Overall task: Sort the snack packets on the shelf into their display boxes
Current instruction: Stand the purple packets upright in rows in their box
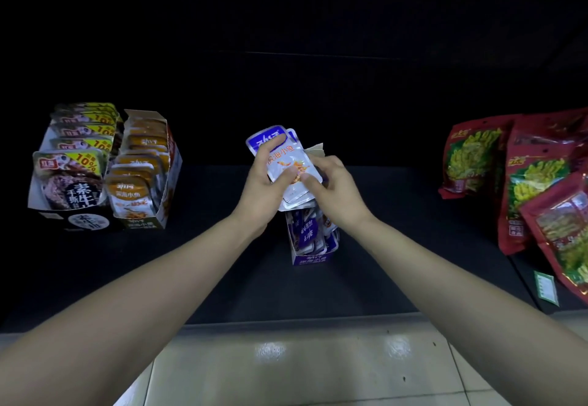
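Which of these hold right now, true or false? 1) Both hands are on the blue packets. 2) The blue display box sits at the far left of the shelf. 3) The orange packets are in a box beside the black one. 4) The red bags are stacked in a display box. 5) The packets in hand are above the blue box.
1) True: the left hand and right hand both grip the blue packets.
2) False: the blue display box stands mid-shelf, under the hands.
3) True: the orange packets fill a box next to the black box.
4) False: the red bags lean loose at the right, with no box visible.
5) True.
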Motion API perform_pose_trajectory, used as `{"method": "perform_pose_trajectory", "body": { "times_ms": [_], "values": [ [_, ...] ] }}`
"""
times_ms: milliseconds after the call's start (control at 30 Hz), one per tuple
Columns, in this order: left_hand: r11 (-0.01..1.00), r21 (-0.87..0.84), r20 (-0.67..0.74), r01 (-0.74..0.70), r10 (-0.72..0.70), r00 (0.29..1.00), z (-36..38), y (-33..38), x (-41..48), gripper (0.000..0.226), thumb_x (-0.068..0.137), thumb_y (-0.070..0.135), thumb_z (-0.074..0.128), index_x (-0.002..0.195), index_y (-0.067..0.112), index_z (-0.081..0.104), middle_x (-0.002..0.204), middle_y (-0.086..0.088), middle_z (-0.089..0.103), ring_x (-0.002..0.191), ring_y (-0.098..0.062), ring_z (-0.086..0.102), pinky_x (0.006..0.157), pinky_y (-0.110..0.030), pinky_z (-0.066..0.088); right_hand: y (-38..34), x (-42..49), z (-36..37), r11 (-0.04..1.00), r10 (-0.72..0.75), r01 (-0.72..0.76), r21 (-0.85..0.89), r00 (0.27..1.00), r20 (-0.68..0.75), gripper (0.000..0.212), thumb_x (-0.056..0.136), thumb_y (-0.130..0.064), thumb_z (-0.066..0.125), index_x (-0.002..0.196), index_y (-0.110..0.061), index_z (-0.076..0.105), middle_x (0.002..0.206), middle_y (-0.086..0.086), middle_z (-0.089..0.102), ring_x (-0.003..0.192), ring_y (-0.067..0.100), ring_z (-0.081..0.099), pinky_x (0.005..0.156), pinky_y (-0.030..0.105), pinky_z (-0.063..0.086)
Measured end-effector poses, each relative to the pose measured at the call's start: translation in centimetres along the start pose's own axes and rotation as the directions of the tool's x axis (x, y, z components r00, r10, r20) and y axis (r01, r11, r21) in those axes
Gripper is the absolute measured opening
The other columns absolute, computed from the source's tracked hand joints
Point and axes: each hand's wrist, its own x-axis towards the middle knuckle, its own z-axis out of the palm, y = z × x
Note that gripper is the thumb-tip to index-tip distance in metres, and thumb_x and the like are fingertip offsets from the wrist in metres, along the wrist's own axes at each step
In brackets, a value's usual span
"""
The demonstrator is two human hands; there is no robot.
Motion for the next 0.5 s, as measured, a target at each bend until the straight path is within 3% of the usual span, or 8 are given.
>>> {"method": "perform_pose_trajectory", "body": {
  "times_ms": [100,233,367,500],
  "values": [
    [1.000,-0.007,-0.049,0.006,-0.006,0.999,-0.2,0.1,0.1,0.051,0.091,-0.010,0.056,0.132,0.019,0.050,0.117,-0.009,0.062,0.099,-0.017,0.065,0.082,-0.029,0.057,-0.2,0.4,-0.5,1.000,-0.003,0.002,-0.017,1.000,-0.016,0.032,0.094,-0.010,0.059,0.126,-0.012,0.064,0.101,-0.011,0.045,0.089,-0.001,0.051,0.083,0.007,0.039],
    [0.999,0.032,-0.114,0.019,-0.015,0.993,-1.9,0.4,0.4,0.049,0.087,-0.011,0.056,0.121,0.024,0.056,0.111,-0.010,0.061,0.093,-0.019,0.065,0.072,-0.029,0.059,1.1,1.4,-3.0,0.961,0.036,-0.079,-0.263,0.985,-0.166,0.022,0.093,-0.024,0.061,0.112,-0.015,0.067,0.098,-0.001,0.054,0.081,0.006,0.056,0.082,0.028,0.049],
    [0.996,0.059,-0.134,0.060,-0.051,0.990,-3.2,0.3,0.2,0.042,0.088,-0.010,0.054,0.118,0.019,0.058,0.105,-0.007,0.061,0.084,-0.016,0.065,0.062,-0.023,0.055,1.7,0.4,-2.7,0.847,0.286,-0.243,-0.472,0.958,0.020,0.043,0.081,-0.054,0.070,0.102,-0.018,0.058,0.088,-0.003,0.061,0.080,0.017,0.062,0.071,0.038,0.054],
    [0.993,0.094,-0.121,0.076,-0.064,0.991,-4.0,-0.3,0.3,0.019,0.096,0.010,0.057,0.108,0.022,0.063,0.101,-0.003,0.064,0.078,-0.007,0.065,0.068,-0.025,0.052,1.9,0.8,-2.1,0.846,0.292,-0.265,-0.462,0.956,-0.013,0.027,0.080,-0.031,0.077,0.090,-0.020,0.055,0.076,-0.005,0.060,0.078,0.018,0.065,0.070,0.037,0.054]
  ]
}}
